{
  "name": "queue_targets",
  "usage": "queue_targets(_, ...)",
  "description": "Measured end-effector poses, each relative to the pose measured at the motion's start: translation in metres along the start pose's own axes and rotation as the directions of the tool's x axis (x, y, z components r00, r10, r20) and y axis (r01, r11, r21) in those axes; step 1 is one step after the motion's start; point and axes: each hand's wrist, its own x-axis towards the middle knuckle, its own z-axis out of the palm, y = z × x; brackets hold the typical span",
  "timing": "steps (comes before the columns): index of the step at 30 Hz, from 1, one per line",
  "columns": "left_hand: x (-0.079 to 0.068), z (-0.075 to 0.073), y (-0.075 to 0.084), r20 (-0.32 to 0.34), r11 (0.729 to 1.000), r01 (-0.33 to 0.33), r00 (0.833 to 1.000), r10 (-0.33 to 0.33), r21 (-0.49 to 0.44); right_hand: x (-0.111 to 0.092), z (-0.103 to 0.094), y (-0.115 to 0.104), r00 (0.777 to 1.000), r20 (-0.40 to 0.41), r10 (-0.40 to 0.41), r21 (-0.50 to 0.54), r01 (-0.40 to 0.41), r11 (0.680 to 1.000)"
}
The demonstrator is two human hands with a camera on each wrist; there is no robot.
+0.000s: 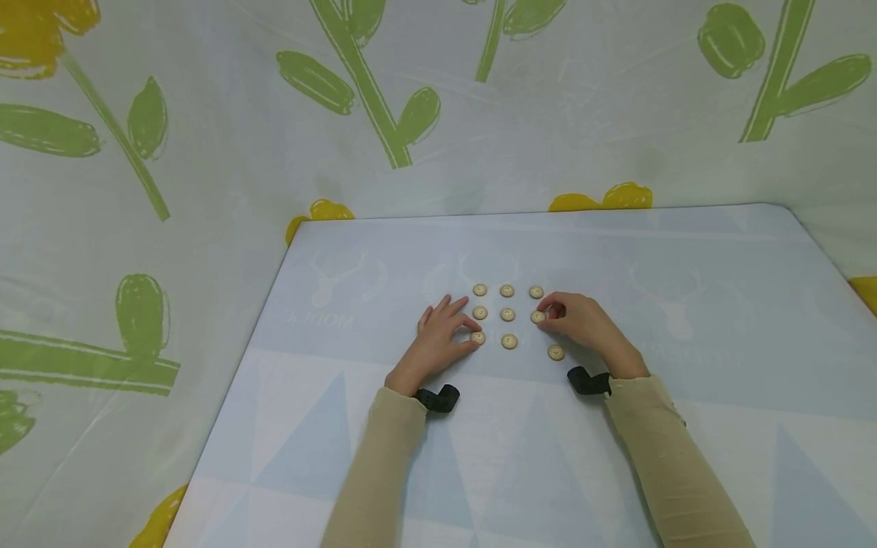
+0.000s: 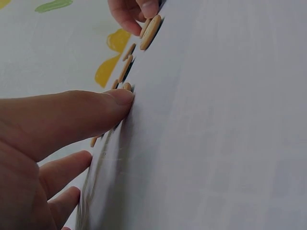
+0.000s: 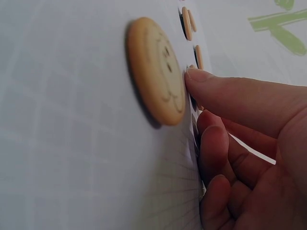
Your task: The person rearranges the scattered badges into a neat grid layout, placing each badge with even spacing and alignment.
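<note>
Several round tan biscuits with faces marked on top lie on the table in three rows. My left hand (image 1: 438, 335) pinches the front-left biscuit (image 1: 477, 338) by its edges between thumb and forefinger, the other fingers spread. In the left wrist view its thumb (image 2: 96, 112) hides most of that biscuit. At the right end of the middle row, my right hand (image 1: 578, 320) pinches another biscuit (image 1: 537, 317) between thumb and forefinger, the remaining fingers curled in. A loose biscuit (image 3: 156, 72) lies nearest the right wrist camera, slightly apart from the others.
Beyond the hands is the back row, with a left biscuit (image 1: 479, 290), a middle biscuit (image 1: 507, 291) and a right biscuit (image 1: 536, 291). The pale patterned tabletop (image 1: 685, 320) ends at a straight back edge. Behind it hangs a flowered cloth (image 1: 548, 137).
</note>
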Motion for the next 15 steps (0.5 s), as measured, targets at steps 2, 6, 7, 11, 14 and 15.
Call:
queue_targets(2, -0.0002, 0.0, 0.0002, 0.001, 1.0, 0.001, 1.0, -0.001, 0.0, 0.0, 0.0001, -0.0002, 1.0, 0.003, 0.004, 0.001, -0.004, 1.0)
queue_targets(6, -0.0005, -0.0002, 0.0005, 0.001, 1.0, 0.005, 1.0, -0.005, 0.003, -0.0003, 0.0001, -0.0012, 1.0, 0.006, 0.003, -0.005, -0.003, 1.0)
queue_targets(7, -0.0004, -0.0001, 0.0006, 0.001, 1.0, 0.006, 1.0, -0.006, 0.004, -0.0004, 0.0, -0.0018, 1.0, 0.005, 0.001, -0.005, -0.001, 1.0)
queue_targets(11, -0.0006, -0.0001, 0.0007, 0.004, 1.0, 0.009, 1.0, -0.009, 0.004, -0.0015, -0.0009, -0.0031, 1.0, -0.001, -0.008, -0.006, 0.008, 1.0)
queue_targets(14, -0.0008, -0.0006, 0.0012, 0.004, 1.0, 0.01, 1.0, -0.01, 0.001, -0.0022, -0.0015, -0.0035, 1.0, -0.005, -0.013, -0.002, 0.013, 1.0)
queue_targets(15, -0.0008, -0.0007, 0.0013, 0.004, 1.0, 0.01, 1.0, -0.01, 0.001, -0.0025, -0.0016, -0.0038, 1.0, -0.005, -0.014, 0.0, 0.014, 1.0)
